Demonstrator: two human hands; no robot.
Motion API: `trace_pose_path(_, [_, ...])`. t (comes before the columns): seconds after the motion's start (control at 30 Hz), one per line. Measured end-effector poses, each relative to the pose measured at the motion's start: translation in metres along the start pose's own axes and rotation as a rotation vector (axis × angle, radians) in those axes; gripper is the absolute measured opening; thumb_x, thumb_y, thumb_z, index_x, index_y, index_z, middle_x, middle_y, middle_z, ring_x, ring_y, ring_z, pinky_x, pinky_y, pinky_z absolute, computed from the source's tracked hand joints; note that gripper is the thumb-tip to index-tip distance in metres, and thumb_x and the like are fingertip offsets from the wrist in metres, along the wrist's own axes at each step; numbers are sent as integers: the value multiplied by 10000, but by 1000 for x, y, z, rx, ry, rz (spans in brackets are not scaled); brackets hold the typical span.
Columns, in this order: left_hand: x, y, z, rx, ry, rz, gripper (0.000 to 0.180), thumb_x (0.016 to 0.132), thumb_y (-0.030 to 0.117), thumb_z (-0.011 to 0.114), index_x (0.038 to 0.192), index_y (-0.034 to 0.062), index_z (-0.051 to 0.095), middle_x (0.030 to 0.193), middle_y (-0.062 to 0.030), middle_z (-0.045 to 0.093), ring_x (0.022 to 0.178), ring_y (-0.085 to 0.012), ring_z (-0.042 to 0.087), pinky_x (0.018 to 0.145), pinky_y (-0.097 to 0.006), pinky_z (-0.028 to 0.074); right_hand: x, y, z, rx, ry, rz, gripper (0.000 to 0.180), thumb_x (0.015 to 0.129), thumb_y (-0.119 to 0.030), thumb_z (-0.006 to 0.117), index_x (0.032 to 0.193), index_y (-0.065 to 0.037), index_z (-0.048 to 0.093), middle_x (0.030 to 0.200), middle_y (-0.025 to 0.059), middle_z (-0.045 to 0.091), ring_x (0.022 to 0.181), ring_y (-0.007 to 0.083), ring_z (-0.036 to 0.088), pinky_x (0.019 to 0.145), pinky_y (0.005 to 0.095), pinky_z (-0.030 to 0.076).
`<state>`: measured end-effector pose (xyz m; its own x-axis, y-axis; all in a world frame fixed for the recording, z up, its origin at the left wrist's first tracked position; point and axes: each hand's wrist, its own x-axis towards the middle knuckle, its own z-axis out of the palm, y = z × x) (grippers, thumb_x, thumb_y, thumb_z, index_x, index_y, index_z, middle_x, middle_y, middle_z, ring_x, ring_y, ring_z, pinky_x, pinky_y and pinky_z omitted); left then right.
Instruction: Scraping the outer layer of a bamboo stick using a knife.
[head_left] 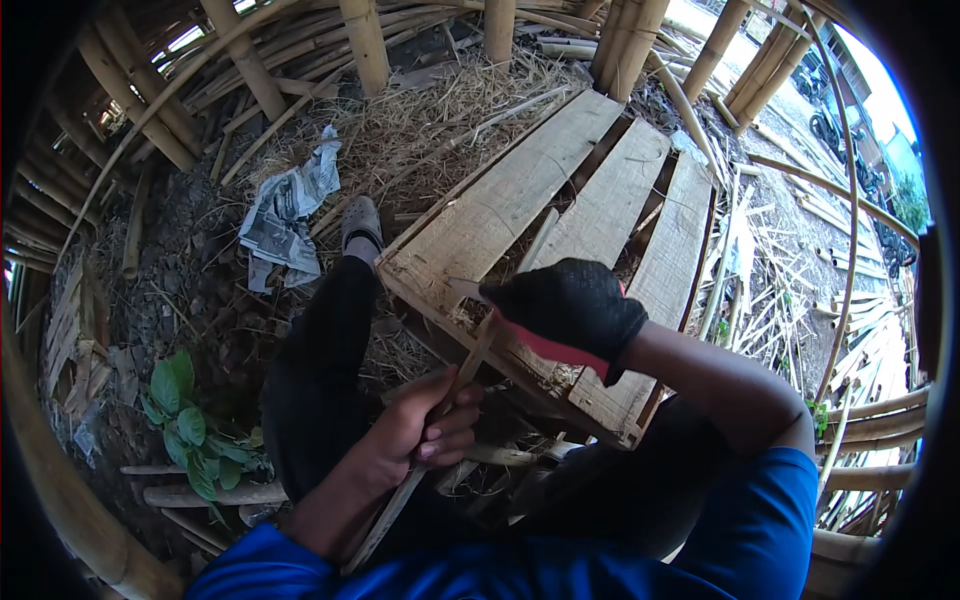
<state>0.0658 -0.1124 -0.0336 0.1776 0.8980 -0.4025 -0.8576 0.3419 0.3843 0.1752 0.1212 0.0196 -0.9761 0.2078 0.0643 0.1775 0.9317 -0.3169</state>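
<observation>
Left hand (425, 430) clamped on bamboo strip (440, 440); gloved right hand (565, 310) closed on knife (468, 290). Shaving looks midway; most of strip left.

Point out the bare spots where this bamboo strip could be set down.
Free: the wooden pallet's far planks, beyond the gloved right hand, and the straw left of them. Crowded: the ground by the crumpled newspaper, and the bamboo offcuts right of the pallet.
</observation>
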Motion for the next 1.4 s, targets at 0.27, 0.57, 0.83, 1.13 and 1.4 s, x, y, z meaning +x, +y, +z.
trace_pose_path(0.27, [-5,-1,-8,-110,-44,-13,373,1090,478,368,927,151,442,551,84,308,410,-21,285,386,-182,228,-4,-6,6,20,18,-47,269,995,-345,546,997,-150,731,920,154,729,792,344,723,704,450,572])
trace_pose_path(0.57, [-22,9,-5,-26,22,69,401,1082,505,385,923,142,441,552,69,323,405,-29,300,387,-193,239,23,3,-27,-160,-12,219,376,1035,-399,481,994,-127,737,817,127,716,783,337,714,717,446,557])
trace_pose_path(0.83, [-46,23,-19,-23,-86,395,410,1097,479,339,912,129,446,531,51,353,386,-48,322,365,-205,239,42,72,-6,141,284,20,232,944,-195,589,1090,-171,768,943,97,744,871,299,713,804,378,564])
trace_pose_path(1.13, [-46,24,-17,-19,-65,413,408,1098,471,338,912,122,439,532,36,369,390,-52,329,366,-208,251,58,29,0,-56,162,52,254,910,-387,670,936,-157,775,915,89,735,885,322,709,802,408,558])
trace_pose_path(1.4, [-42,23,-8,40,-102,389,414,1081,495,387,911,122,441,535,36,368,390,-56,321,372,-212,249,46,-10,32,109,132,-141,223,915,-286,602,1045,-210,766,942,94,731,901,324,714,811,410,566])
